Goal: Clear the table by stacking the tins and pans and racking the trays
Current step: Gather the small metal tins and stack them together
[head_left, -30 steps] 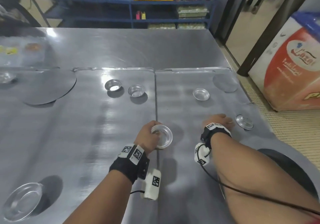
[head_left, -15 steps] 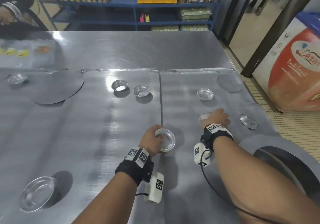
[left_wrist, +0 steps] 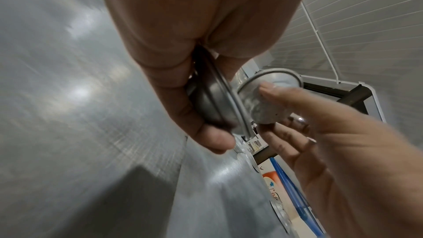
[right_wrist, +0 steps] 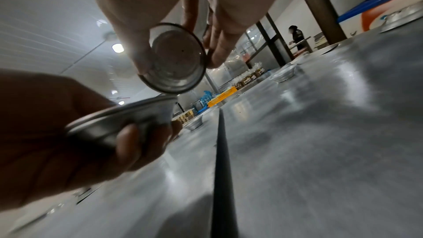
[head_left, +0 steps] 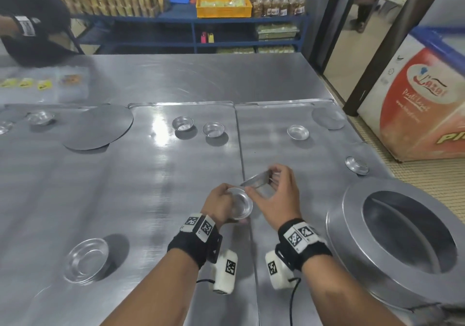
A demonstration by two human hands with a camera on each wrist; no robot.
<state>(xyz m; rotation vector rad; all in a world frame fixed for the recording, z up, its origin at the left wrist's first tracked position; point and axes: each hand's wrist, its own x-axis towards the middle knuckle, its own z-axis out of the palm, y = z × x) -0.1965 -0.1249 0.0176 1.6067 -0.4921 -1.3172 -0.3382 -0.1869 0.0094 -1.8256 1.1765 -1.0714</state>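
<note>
My left hand grips a round silver tin just above the table's middle seam. My right hand pinches a smaller tin, tilted on edge, its rim touching the left tin's rim. In the left wrist view the left tin sits in curled fingers, with the right tin beside it. In the right wrist view the pinched tin faces the camera above the left tin. Loose tins stand farther back.
An upturned tin lies at the right. A shallow pan sits near left, a big ring pan near right. Flat discs and more tins lie farther back. Another person's arm is far left.
My right hand picked a small tin off the table right of centre and carried it left to the tin in my left hand. The left hand kept its grip.
</note>
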